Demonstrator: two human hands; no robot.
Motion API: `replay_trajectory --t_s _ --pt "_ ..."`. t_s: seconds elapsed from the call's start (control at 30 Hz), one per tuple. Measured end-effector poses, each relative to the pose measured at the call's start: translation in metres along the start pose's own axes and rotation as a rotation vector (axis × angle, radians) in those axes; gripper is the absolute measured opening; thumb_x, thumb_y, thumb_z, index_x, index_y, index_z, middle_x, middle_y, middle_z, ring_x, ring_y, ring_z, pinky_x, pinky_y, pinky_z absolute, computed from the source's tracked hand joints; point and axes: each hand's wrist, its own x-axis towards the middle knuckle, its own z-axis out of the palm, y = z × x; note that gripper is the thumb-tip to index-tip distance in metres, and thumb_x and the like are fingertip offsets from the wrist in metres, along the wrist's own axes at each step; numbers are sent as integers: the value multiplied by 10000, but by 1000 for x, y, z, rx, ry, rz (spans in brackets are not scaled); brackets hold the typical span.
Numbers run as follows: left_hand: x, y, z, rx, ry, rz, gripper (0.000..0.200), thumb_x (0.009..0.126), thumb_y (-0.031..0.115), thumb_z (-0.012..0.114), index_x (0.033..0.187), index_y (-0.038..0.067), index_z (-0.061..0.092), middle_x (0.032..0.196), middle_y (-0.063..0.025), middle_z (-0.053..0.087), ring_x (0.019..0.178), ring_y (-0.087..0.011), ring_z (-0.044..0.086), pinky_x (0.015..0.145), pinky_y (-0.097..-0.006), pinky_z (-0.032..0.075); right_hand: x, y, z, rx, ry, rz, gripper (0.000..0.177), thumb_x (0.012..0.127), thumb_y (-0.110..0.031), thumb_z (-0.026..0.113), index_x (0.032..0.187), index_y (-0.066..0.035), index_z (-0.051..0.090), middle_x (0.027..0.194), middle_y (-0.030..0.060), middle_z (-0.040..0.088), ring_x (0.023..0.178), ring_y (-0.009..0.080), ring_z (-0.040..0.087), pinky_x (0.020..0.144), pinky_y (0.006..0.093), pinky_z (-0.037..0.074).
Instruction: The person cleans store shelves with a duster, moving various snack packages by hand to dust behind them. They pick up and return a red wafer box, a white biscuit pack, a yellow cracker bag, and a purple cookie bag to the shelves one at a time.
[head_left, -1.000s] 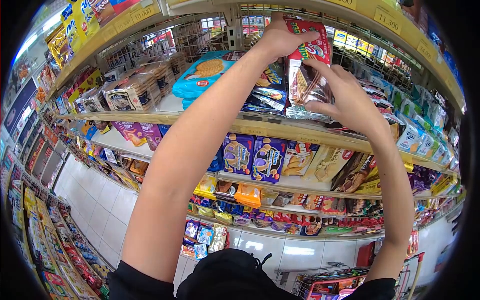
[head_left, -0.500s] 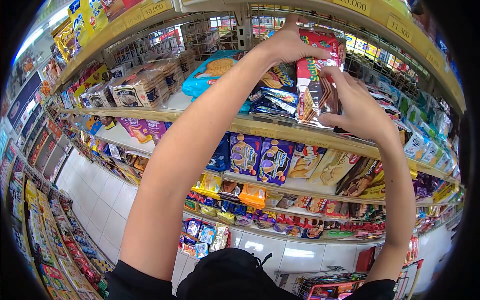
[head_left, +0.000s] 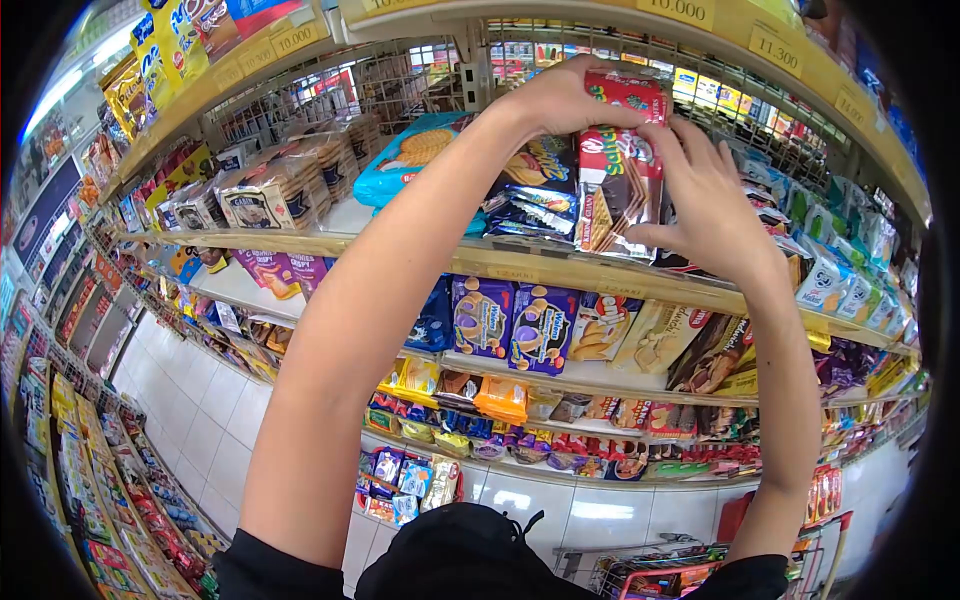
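A red and brown wafer pack (head_left: 606, 190) leans upright on the shelf, with another red pack (head_left: 632, 92) behind its top. My left hand (head_left: 568, 98) reaches over from the left and grips at the top of these packs, thumb across the front; its other fingertips are partly hidden. Against the right side of the front pack lies my right hand (head_left: 705, 205), thumb and fingers spread apart, fingertips near the pack's upper edge and thumb by its lower edge. Dark blue biscuit packs (head_left: 538, 185) stand just left of it.
A turquoise biscuit pack (head_left: 405, 160) and clear-wrapped cracker packs (head_left: 265, 195) sit farther left on the shelf (head_left: 420, 248). White and green packs (head_left: 830, 275) line the right. Purple packs (head_left: 542, 325) fill the shelf below. A shopping cart (head_left: 650, 572) stands at lower right.
The view has shifted slightly, with the shelf now a little farther left. My right hand's fingers have moved up toward the top of the front wafer pack, nearer my left thumb.
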Motion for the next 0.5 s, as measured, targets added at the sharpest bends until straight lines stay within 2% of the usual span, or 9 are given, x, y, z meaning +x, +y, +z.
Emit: replay_trajectory --t_s 0.03,0.13,0.27,0.3,0.4,0.43,0.47,0.5 --pt "-2 0 0 65 34 17 820 645 495 769 1212 -18 475 1180 -181 558 1064 -227 553 905 -305 434 -2 2 4 -9 59 -32 815 621 -241 796 1276 -38 356 1161 222 521 1161 402 450 1016 564 290" --pt "-2 2 1 65 11 -65 757 616 446 798 1163 -1 527 1108 -173 603 987 -232 596 851 -313 468 -8 1 6 34 5 -24 820 631 -245 791 1298 -47 358 1197 234 505 1206 408 409 1011 566 293" --pt "-1 -6 6 121 41 20 738 637 451 778 1167 7 522 1105 -188 601 978 -262 601 846 -325 470 -13 -5 1 -23 -138 76 813 682 -324 755 1327 -57 338 1283 220 452 1262 397 347 1057 556 220" --pt "-1 -7 7 155 42 44 801 647 472 759 1222 -11 480 1124 -217 586 1008 -285 594 863 -334 464 -15 -5 0 -52 -56 39 685 723 -293 726 1270 -27 412 1258 210 477 1200 400 419 1022 522 308" --pt "-4 -6 9 301 212 21 800 707 445 736 1269 -32 425 1096 -187 605 999 -237 593 857 -318 462 -5 18 -7 280 49 82 508 749 -236 686 1161 12 523 1138 225 554 1088 358 518 960 462 358" --pt "-8 4 8 253 225 -87 848 708 446 727 1302 -51 380 1094 -192 607 997 -239 595 856 -314 463 1 30 -8 268 179 105 383 776 -204 646 1062 40 571 1053 217 595 993 347 566 889 407 413" --pt "-8 7 7 278 197 -97 857 706 446 726 1304 -57 373 1098 -194 605 999 -239 595 860 -316 462 7 33 -13 403 183 288 355 801 -198 619 1048 50 565 1014 217 612 972 356 579 863 386 437" --pt "-9 9 5 303 167 -108 866 704 445 724 1307 -63 365 1101 -196 603 1001 -239 594 863 -317 460 14 57 -4 290 290 199 363 831 -204 587 1091 47 557 1030 221 613 963 360 586 866 391 437"
